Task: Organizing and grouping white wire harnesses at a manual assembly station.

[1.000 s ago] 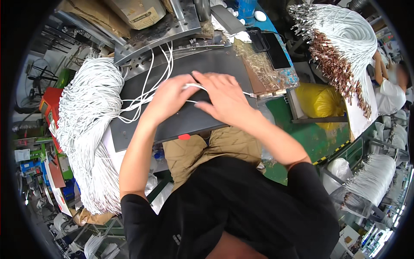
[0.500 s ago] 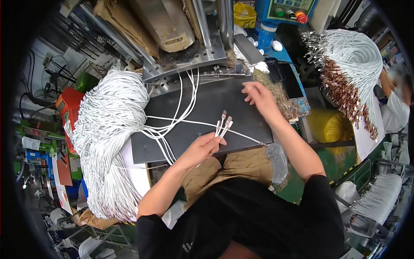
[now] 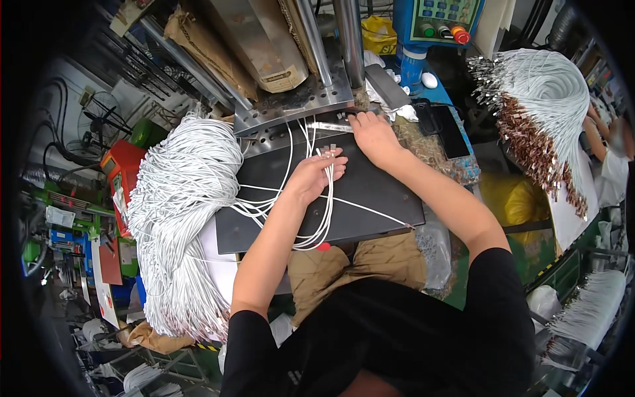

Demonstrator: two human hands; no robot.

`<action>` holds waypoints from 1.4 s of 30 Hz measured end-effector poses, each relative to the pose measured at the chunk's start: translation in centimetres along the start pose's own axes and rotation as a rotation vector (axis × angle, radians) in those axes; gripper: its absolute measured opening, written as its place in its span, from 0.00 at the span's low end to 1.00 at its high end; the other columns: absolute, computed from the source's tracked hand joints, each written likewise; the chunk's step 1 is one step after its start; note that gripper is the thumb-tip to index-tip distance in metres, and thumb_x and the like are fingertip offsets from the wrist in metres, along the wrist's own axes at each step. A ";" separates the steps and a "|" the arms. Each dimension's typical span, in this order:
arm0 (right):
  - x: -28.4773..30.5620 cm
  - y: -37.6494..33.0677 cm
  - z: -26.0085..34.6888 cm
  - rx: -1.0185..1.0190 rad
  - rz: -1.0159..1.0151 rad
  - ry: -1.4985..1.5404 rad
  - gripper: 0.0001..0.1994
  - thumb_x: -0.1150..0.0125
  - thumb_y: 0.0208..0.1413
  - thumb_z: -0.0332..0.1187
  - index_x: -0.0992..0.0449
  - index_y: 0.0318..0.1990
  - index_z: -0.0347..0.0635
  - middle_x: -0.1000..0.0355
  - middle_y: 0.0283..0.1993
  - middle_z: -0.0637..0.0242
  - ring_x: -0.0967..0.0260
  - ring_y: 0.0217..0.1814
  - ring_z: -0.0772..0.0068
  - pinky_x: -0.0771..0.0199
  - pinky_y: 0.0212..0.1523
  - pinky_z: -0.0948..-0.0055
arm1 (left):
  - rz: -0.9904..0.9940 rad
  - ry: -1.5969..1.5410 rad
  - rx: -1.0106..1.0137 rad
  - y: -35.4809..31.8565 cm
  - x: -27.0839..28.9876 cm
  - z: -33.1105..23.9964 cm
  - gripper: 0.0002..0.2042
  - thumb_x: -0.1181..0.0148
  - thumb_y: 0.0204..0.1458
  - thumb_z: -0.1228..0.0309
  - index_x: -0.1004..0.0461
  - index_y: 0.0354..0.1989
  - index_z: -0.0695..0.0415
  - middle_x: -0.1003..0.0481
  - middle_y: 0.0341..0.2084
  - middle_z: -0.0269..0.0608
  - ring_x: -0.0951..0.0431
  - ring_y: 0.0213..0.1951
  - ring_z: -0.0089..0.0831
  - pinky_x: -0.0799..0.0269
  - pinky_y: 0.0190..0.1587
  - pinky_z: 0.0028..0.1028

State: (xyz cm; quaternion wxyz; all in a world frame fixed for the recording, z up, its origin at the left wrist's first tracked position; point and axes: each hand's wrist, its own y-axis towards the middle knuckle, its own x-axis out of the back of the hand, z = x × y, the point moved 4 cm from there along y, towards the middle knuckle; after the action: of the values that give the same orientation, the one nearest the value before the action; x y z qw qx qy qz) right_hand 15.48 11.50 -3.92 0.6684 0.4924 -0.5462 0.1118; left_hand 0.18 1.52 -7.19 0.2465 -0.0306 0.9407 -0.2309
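My left hand (image 3: 316, 176) is above the black board (image 3: 390, 192), palm turned partly up. Several white cables (image 3: 329, 198) are held in it, their small plug ends by the fingertips, the cables looping down towards my lap. My right hand (image 3: 376, 137) is at the far side of the board, its fingers closed over the right end of a shiny flat strip (image 3: 331, 127); those fingertips are partly hidden. Other white cables (image 3: 289, 149) run from beneath the press plate (image 3: 297, 109) to the left. One single cable (image 3: 370, 208) lies across the board towards its near right corner.
A big bundle of white cables (image 3: 185, 159) hangs at the left. The press's metal columns (image 3: 311, 40) rise ahead. A control box (image 3: 443, 23) with buttons and a phone-like black slab (image 3: 453, 132) are at right. Another cable bundle (image 3: 542, 86) stands further right, near another person.
My left hand has moved forward with the cables, towards the press. My right hand has gone from hovering over the board to the strip, which now sits nearer me.
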 end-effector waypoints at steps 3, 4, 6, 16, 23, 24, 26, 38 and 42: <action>-0.7 -1.0 0.8 -0.079 0.266 -0.030 0.15 0.40 0.55 0.31 0.23 0.49 0.35 0.27 0.47 0.54 0.25 0.38 0.57 0.24 0.39 0.58 | 0.006 0.102 -0.014 0.0 0.0 0.5 0.15 0.41 0.63 0.68 0.26 0.52 0.65 0.21 0.35 0.40 0.20 0.35 0.27 0.22 0.42 0.27; -0.7 -1.6 1.0 -0.083 0.271 -0.029 0.15 0.40 0.55 0.31 0.23 0.49 0.35 0.27 0.47 0.54 0.25 0.38 0.57 0.24 0.39 0.58 | 0.011 0.153 -0.020 0.1 -0.1 0.7 0.15 0.40 0.62 0.67 0.25 0.51 0.65 0.21 0.36 0.41 0.19 0.36 0.27 0.21 0.42 0.28; -0.8 -3.0 0.8 -0.290 0.255 0.286 0.12 0.40 0.56 0.31 0.22 0.46 0.36 0.25 0.44 0.56 0.25 0.37 0.59 0.24 0.38 0.59 | -0.003 0.203 -0.005 0.2 0.0 1.0 0.14 0.39 0.61 0.67 0.25 0.48 0.65 0.21 0.34 0.40 0.20 0.34 0.27 0.22 0.41 0.27; -1.8 -4.4 -0.1 -0.742 0.324 1.100 0.15 0.48 0.63 0.39 0.21 0.43 0.37 0.21 0.37 0.52 0.23 0.44 0.49 0.25 0.44 0.58 | -0.010 0.591 -0.018 -0.2 -1.3 1.7 0.11 0.33 0.56 0.66 0.23 0.37 0.61 0.23 0.24 0.36 0.23 0.25 0.23 0.26 0.31 0.22; -0.9 -5.0 1.7 -0.674 0.165 0.993 0.15 0.47 0.61 0.36 0.21 0.48 0.37 0.19 0.38 0.58 0.22 0.38 0.71 0.26 0.42 0.71 | -0.017 0.435 -0.023 -0.6 -1.2 1.7 0.10 0.34 0.56 0.66 0.21 0.39 0.61 0.22 0.25 0.35 0.22 0.26 0.22 0.26 0.32 0.22; -1.0 -5.0 1.5 -0.674 0.165 0.994 0.15 0.47 0.61 0.36 0.21 0.48 0.37 0.19 0.38 0.58 0.22 0.38 0.71 0.26 0.42 0.71 | -0.027 0.400 -0.029 -0.6 -1.1 1.7 0.10 0.34 0.57 0.66 0.21 0.39 0.60 0.22 0.25 0.34 0.22 0.26 0.22 0.26 0.32 0.22; -1.6 -5.1 0.3 -0.666 0.217 1.044 0.17 0.42 0.56 0.39 0.20 0.48 0.39 0.20 0.37 0.56 0.21 0.40 0.62 0.25 0.45 0.66 | -0.038 0.359 -0.029 -0.8 -1.0 1.6 0.10 0.35 0.58 0.65 0.20 0.40 0.60 0.23 0.25 0.33 0.23 0.26 0.21 0.27 0.32 0.21; -0.2 -4.8 0.2 -0.514 0.374 1.111 0.16 0.36 0.53 0.33 0.20 0.47 0.34 0.20 0.35 0.65 0.26 0.35 0.79 0.28 0.40 0.75 | 0.138 0.494 0.185 -0.1 -1.1 0.9 0.12 0.39 0.61 0.62 0.19 0.39 0.59 0.28 0.21 0.25 0.32 0.21 0.17 0.37 0.27 0.18; -1.6 -5.1 0.0 -0.513 0.324 1.271 0.21 0.31 0.51 0.43 0.19 0.48 0.38 0.20 0.35 0.61 0.23 0.37 0.70 0.26 0.42 0.71 | 0.035 0.373 0.133 -0.7 -1.5 0.9 0.13 0.38 0.61 0.61 0.19 0.39 0.59 0.28 0.21 0.25 0.32 0.21 0.17 0.37 0.26 0.18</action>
State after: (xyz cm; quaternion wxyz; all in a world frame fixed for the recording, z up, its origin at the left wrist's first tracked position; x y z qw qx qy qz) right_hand 18.44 9.62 -7.98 0.9280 0.0708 -0.1255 0.3437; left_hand 1.91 0.74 -6.90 0.0735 0.0455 0.9532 -0.2898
